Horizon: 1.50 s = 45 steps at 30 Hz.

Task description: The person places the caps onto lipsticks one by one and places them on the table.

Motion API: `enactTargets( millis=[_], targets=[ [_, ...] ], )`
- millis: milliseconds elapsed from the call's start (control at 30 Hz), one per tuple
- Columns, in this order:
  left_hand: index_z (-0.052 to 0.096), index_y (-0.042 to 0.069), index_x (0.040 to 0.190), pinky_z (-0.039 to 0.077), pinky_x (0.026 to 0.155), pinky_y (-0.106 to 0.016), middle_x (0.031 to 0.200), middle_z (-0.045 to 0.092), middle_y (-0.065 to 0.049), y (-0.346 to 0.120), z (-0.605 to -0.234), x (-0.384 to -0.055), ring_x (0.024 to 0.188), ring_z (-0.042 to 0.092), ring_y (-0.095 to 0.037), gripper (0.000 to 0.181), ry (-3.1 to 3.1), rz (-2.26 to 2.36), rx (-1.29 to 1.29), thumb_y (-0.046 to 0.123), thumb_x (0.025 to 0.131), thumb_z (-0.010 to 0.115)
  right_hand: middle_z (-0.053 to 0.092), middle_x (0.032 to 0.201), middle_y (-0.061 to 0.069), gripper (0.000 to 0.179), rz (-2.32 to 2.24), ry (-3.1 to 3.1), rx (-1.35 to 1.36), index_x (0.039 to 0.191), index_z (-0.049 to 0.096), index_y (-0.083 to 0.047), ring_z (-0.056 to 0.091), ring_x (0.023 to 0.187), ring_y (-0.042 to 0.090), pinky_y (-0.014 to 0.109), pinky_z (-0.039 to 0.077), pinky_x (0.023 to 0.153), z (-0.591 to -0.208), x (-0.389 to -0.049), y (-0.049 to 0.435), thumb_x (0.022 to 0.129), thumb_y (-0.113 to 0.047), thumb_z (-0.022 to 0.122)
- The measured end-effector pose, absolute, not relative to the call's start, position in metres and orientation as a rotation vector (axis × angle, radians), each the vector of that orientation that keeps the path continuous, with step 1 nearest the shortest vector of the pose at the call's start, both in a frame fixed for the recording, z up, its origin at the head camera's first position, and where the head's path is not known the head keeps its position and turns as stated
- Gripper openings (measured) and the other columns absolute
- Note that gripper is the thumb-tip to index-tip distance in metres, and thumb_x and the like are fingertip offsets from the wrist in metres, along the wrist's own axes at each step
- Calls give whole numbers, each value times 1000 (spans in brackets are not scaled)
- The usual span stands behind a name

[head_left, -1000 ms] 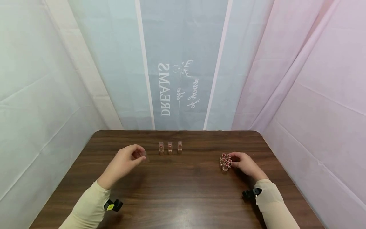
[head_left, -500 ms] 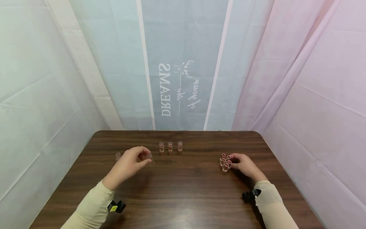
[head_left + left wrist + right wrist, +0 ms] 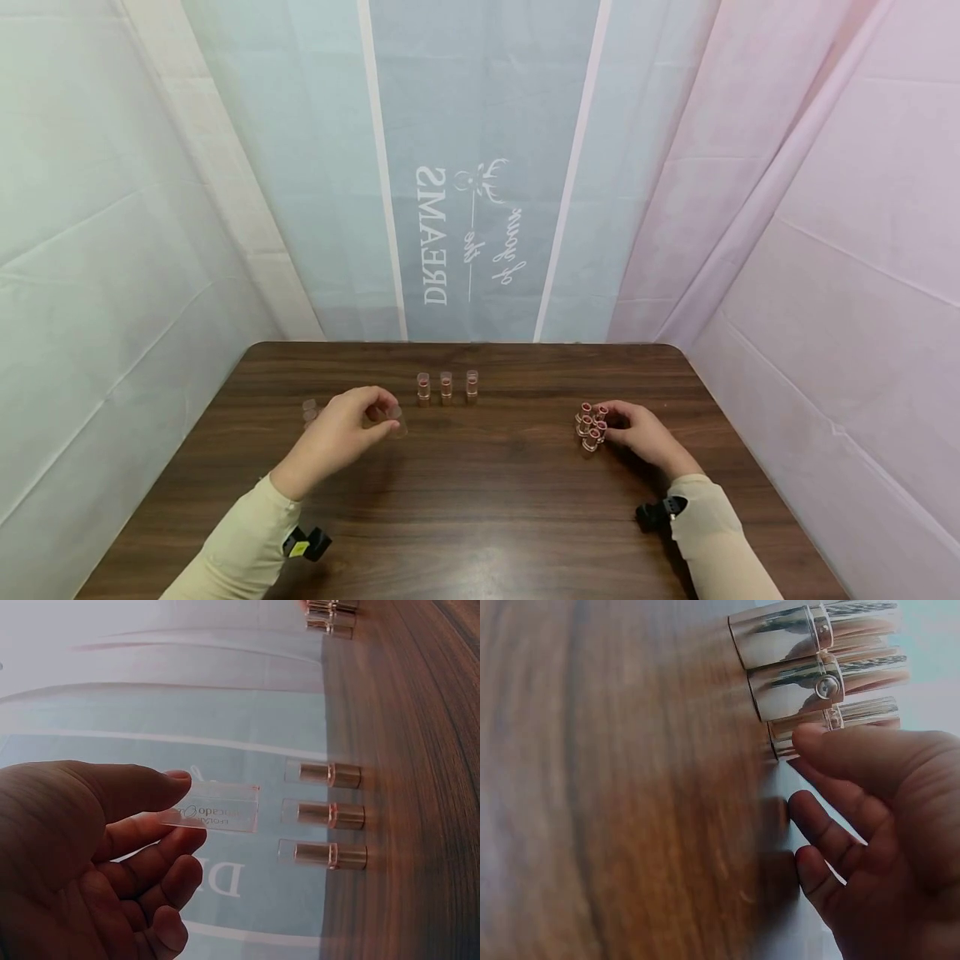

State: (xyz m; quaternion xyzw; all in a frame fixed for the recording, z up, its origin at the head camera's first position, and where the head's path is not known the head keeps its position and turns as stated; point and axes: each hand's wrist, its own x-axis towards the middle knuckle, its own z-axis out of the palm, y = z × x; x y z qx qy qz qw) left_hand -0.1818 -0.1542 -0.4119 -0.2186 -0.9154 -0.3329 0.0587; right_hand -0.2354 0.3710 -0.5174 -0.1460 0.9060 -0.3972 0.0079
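My left hand [image 3: 337,429] pinches a clear printed lipstick cap [image 3: 221,808] between thumb and fingers, above the table. Beyond it, three capped lipsticks [image 3: 446,387] stand upright in a row, rose-gold bases below clear covers. On the right, a tight cluster of uncapped lipsticks [image 3: 586,427] with shiny metal tubes stands upright. My right hand [image 3: 641,429] is at this cluster's right side, its thumb and index finger pinching one lipstick [image 3: 782,736] near the base. Part of that tube is behind the thumb.
More clear caps [image 3: 310,410] stand left of my left hand, partly hidden by it. The dark wooden table [image 3: 480,492] reaches back to a printed blue-grey curtain [image 3: 495,100]. Pale cloth walls [image 3: 847,275] flank both sides.
My left hand has moved a little to the right with the cap, uncovering the clear caps behind it. The right hand stays at the cluster, whose lipsticks have shifted only slightly.
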Motion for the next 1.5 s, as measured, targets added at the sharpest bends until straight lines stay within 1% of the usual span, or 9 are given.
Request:
enactTargets(
  millis=[233,400,533,667,833,1000,1133,1400,1500],
  targets=[
    [69,23,105,53,78,-32,99,66,11,-156,-410,-181,88,61,-7,14,-2778,-1005,-663,23,94,77,71,107,3,33,-1233,2816,-451,122,71,-11,62,95,9,24,49,83,-516,-236,371,90,-7,77],
    [69,24,106,53,78,-33,100,66,11,-157,-409,-181,89,61,-7,15,-2793,-1006,-659,23,94,77,71,104,4,28,-1237,2845,-418,115,72,-12,63,94,13,26,50,81,-513,-233,373,89,-9,79],
    [69,24,107,53,78,-33,100,66,11,-158,-408,-181,89,61,-7,15,-2800,-997,-653,24,94,77,70,98,3,24,-1229,2925,-283,110,71,-13,63,88,15,27,50,75,-509,-230,373,88,-13,80],
    [69,23,106,53,78,-32,99,66,11,-159,-407,-181,88,61,-7,15,-2793,-989,-651,24,93,78,70,97,3,24,-1240,2993,-180,110,69,-12,64,85,14,27,51,72,-500,-226,373,89,-17,80],
    [70,21,104,54,76,-30,97,66,11,-159,-402,-182,85,61,-7,15,-2769,-1002,-679,21,92,79,69,98,6,25,-1352,3029,-181,111,68,-10,62,84,15,26,51,72,-477,-221,363,90,-17,80],
    [69,21,103,54,76,-30,95,65,12,-157,-397,-184,85,61,-6,15,-2760,-1017,-699,22,92,79,68,100,9,26,-1482,2998,-224,114,67,-9,62,84,20,26,51,70,-439,-211,331,91,-14,78],
    [69,21,104,55,77,-31,94,65,12,-154,-393,-184,84,61,-6,16,-2749,-1044,-716,23,92,80,66,99,11,26,-1621,2906,-263,113,67,-6,61,82,25,26,51,68,-422,-206,297,90,-8,78],
    [70,21,104,54,79,-33,96,65,11,-144,-381,-187,87,61,-8,17,-2745,-1051,-758,24,91,80,70,100,10,22,-1676,2823,-403,108,70,-7,64,86,19,28,53,75,-430,-204,234,88,-6,79],
    [70,20,104,55,80,-35,97,66,10,-137,-374,-189,87,62,-8,16,-2734,-1066,-783,23,91,80,70,98,8,21,-1683,2779,-405,105,70,-9,64,86,18,27,53,75,-438,-204,213,87,-3,78]
  ],
)
